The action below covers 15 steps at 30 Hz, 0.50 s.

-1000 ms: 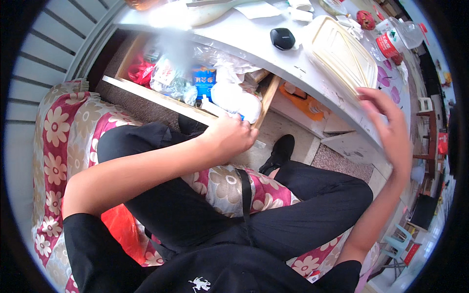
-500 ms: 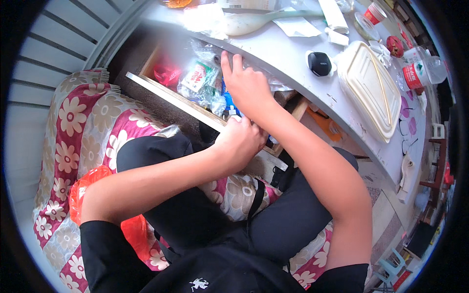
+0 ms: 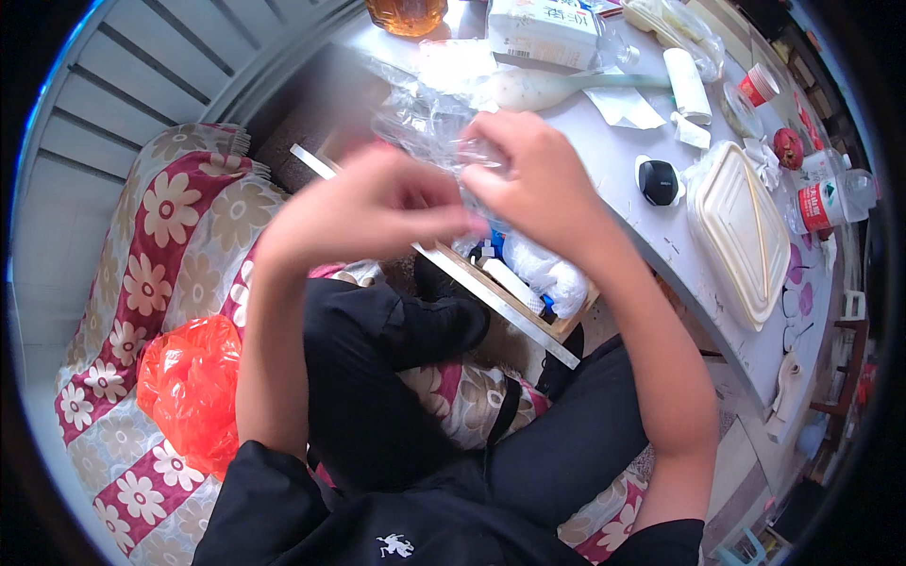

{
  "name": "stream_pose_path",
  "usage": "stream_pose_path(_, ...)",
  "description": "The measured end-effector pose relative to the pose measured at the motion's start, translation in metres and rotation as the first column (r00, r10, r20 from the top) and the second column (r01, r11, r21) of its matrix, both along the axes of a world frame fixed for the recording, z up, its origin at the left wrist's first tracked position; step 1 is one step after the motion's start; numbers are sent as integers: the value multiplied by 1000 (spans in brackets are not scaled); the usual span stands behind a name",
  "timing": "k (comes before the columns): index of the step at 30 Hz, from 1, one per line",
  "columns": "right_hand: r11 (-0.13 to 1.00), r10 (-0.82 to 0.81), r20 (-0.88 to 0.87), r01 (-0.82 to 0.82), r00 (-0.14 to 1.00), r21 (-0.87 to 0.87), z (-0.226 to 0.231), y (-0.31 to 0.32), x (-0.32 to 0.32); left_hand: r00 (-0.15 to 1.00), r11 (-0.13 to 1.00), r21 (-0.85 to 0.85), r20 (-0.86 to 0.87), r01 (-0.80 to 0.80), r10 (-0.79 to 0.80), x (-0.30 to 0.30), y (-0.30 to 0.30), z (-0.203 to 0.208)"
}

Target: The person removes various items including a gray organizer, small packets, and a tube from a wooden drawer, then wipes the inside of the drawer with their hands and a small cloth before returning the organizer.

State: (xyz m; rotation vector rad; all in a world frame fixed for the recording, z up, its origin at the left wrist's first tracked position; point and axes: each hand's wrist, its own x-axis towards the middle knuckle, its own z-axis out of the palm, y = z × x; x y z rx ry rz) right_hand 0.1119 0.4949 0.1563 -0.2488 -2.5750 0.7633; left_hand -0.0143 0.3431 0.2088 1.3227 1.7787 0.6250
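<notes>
A drawer [image 3: 491, 300] is pulled out from under the table, above my legs. Over it my right hand [image 3: 533, 179] has its fingers curled and pinched on a crumpled clear plastic bag [image 3: 415, 118], which spreads up against the table edge. To its left my left hand [image 3: 377, 203] hovers over the drawer, smeared by motion; whether it grips anything is unclear. Below the hands, a white plastic bag [image 3: 545, 269] and a white slim object [image 3: 510, 283] lie in the drawer. The drawer's left part is hidden by my left hand.
On the table [image 3: 613, 156] are a pale green ladle-like utensil [image 3: 528, 90], a white box [image 3: 543, 36], a black round-cornered case [image 3: 658, 181], a lidded food container [image 3: 736, 236] and a plastic bottle [image 3: 830, 203]. A red plastic bag [image 3: 193, 387] lies on the flowered cover to my left.
Both hands have risen out of the drawer, my left swinging up and left. The clear plastic bag has come up with my right hand. The view has shifted, showing more of the table.
</notes>
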Motion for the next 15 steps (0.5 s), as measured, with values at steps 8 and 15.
stream_pose_path(8, 664, 35, -126, -117, 991, -739, 21, 37, 36, 791, 717, 351, 137, -602, 596, -48, 8, -25)
stream_pose_path(15, 519, -180, -95, 12, 979, -855, 14, 54, 64, 983, 951, 265, 140, -156, 122, -23, 50, -66)
